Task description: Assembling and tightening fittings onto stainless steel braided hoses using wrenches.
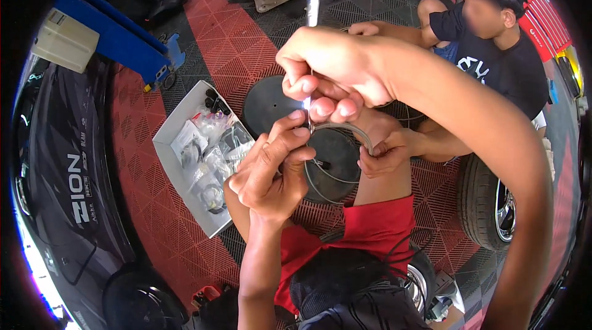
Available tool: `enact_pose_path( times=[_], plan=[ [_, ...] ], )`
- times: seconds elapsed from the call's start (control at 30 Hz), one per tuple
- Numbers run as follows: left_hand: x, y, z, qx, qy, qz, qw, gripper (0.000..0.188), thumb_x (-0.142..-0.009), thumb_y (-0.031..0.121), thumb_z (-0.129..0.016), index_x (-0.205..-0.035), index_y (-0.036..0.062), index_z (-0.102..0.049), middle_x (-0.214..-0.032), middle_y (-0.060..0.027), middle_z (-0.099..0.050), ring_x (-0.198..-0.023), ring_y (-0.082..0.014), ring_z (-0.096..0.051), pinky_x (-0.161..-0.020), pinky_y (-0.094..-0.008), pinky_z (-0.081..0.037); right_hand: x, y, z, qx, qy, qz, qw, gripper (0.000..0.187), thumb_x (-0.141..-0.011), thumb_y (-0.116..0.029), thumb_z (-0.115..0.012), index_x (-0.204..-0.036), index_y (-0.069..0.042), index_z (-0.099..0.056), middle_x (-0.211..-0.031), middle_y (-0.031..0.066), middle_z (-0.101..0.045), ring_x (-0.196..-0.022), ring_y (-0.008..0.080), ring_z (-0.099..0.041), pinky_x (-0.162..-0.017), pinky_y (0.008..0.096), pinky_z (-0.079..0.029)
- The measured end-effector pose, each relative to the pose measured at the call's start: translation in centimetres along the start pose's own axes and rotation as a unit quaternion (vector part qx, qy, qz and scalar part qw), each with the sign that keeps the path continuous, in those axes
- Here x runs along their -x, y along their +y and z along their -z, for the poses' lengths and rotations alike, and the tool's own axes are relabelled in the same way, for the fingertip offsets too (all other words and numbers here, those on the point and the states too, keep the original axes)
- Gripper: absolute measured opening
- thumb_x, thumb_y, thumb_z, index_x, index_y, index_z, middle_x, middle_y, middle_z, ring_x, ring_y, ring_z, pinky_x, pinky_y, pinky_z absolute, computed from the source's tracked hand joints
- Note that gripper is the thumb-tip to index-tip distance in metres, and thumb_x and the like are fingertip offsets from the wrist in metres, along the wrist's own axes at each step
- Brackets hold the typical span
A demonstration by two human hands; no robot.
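Observation:
My right hand (pixel 333 74) is closed around a silver ring-ended wrench (pixel 312 12), whose ring end points up and away from me. The wrench's lower end meets a small metal fitting between my hands; the exact contact is hidden by fingers. With thumb and fingertips, my left hand (pixel 271 173) pinches that fitting at the end of a thin grey hose (pixel 345 125). The hose loops to the right, where a co-worker's hand (pixel 383 154) holds it. The co-worker's other hand (pixel 364 28) is farther back, partly behind my right arm.
An open white box (pixel 176 114) of bagged parts stands at left. Round black discs (pixel 262 99) lie beneath my hands. A tyre (pixel 484 207) is at right, near the crouching co-worker (pixel 505 65). A dark car (pixel 68 139) and blue lift arm (pixel 117 31) border the left.

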State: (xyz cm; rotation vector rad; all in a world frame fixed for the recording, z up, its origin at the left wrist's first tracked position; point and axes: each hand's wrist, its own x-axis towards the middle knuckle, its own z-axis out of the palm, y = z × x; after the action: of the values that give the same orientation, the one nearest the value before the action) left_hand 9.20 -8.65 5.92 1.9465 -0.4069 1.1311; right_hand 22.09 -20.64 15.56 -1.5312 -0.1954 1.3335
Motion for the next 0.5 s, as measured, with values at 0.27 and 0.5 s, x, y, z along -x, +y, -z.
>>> enact_pose_path(
  times=[0.27, 0.5],
  plan=[
    [1.2, 0.7, 0.3, 0.015, -0.036, -0.010, 0.999, 0.016, -0.074, -0.005, -0.074, -0.089, -0.0040, -0.067, -0.089, -0.0226, -0.071, -0.062, -0.0217, -0.069, -0.056, -0.0264, -0.054, -4.2, 1.1, 1.0, -0.003, -0.172, -0.144, 0.975, 0.021, -0.076, -0.027, -0.046, -0.058, -0.017, -0.040, -0.052, -0.0012, -0.043, -0.035, 0.0053, -0.028, -0.030, 0.0200, -0.019],
    [2.1, -0.4, 2.0, 0.046, -0.011, 0.102, 0.994, 0.014, -0.079, -0.003, -0.073, -0.092, -0.0055, -0.067, -0.094, -0.0192, -0.072, -0.088, -0.0244, -0.071, -0.079, -0.0314, -0.056, 0.3, 2.4, -0.1, 0.061, -0.098, 0.086, 0.990, 0.024, -0.085, -0.025, -0.047, -0.074, -0.005, -0.053, -0.062, 0.0082, -0.059, -0.041, 0.0093, -0.047, -0.033, 0.0201, -0.033]
  ],
)
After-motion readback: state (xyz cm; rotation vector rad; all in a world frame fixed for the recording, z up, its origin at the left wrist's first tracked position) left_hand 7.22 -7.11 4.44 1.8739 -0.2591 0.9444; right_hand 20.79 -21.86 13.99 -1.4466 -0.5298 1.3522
